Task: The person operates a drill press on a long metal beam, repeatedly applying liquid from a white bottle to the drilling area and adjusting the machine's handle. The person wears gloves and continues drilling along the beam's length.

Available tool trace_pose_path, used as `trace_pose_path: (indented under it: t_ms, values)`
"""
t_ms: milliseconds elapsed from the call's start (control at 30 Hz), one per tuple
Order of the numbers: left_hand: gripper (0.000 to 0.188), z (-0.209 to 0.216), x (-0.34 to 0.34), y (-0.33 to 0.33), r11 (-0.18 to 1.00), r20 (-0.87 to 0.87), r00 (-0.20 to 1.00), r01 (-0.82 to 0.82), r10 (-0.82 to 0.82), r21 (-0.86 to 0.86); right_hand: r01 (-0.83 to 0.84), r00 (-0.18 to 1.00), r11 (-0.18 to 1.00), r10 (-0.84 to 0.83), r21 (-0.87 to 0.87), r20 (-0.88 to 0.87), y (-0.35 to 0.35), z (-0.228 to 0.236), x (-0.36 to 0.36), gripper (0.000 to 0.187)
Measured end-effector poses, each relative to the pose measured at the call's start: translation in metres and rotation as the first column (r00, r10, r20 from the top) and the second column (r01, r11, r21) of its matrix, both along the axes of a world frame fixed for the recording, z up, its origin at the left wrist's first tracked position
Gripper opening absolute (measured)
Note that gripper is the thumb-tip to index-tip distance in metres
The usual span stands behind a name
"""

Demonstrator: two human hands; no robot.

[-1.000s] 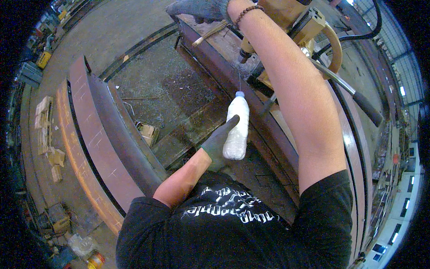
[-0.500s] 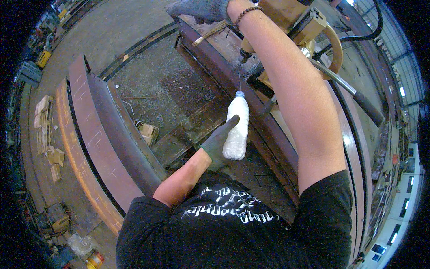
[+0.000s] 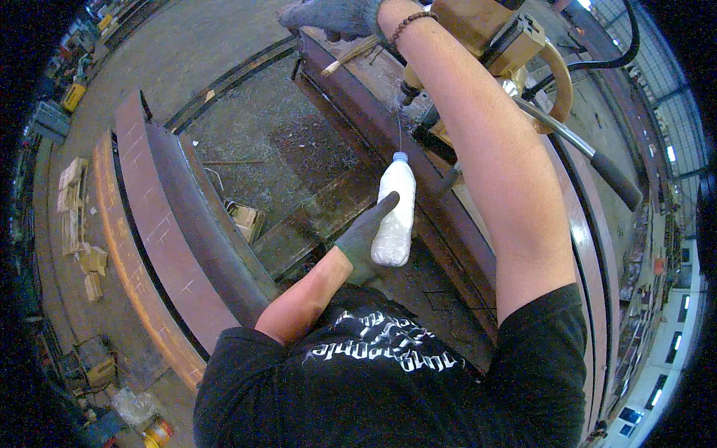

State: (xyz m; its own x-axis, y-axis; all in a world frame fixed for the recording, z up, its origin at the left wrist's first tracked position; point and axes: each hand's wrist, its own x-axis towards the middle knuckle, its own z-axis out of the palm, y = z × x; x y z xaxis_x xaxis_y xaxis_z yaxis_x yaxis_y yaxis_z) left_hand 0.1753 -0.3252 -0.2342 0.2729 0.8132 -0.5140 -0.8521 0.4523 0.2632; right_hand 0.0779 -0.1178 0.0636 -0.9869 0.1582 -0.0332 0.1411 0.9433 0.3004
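My left hand [image 3: 366, 235], in a dark glove, is wrapped round a plastic squeeze bottle [image 3: 396, 213] filled with white liquid. The bottle tilts with its blue cap pointing away from me. From the cap a thin stream [image 3: 400, 133] runs toward the tip of a drilling machine [image 3: 515, 45], over a brown steel beam [image 3: 441, 198]. At the top edge my right hand [image 3: 332, 19], in a grey glove, appears curled beyond the drill; what it grips is hidden. My right forearm covers part of the machine.
A long lever with a dark grip [image 3: 616, 179] sticks out from the machine on the right. A wooden-handled brush [image 3: 347, 58] lies on the beam. More steel beams [image 3: 175, 231] stand at left. Metal shavings litter the floor [image 3: 284, 112]. A black cable [image 3: 631, 45] hangs at upper right.
The machine's lever has dipped very slightly. Both hands and the bottle stay almost where they were, and the thin stream continues.
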Motion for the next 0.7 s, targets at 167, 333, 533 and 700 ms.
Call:
trace_pose_path:
  t_ms: [167,333,533,700]
  values:
    - [0.054,-0.006,0.000,0.002,1.000,0.022,1.000,0.006,-0.006,0.023,0.083,0.996,0.989,-0.088,-0.123,-0.034,-0.006,0.005,0.004,0.037]
    - [0.050,0.007,0.000,0.000,0.999,0.014,0.999,0.031,-0.031,-0.004,0.037,0.999,0.998,-0.036,-0.046,0.016,-0.009,0.007,0.006,0.040]
    - [0.050,0.014,-0.002,-0.002,1.000,-0.050,0.999,0.014,-0.013,0.005,0.064,0.997,0.988,-0.070,-0.142,-0.039,-0.012,0.010,0.011,0.041]
    - [0.048,0.019,-0.003,-0.002,0.999,-0.077,0.996,0.046,-0.048,-0.027,0.093,0.995,0.990,-0.095,-0.107,-0.006,-0.001,0.002,0.005,0.046]
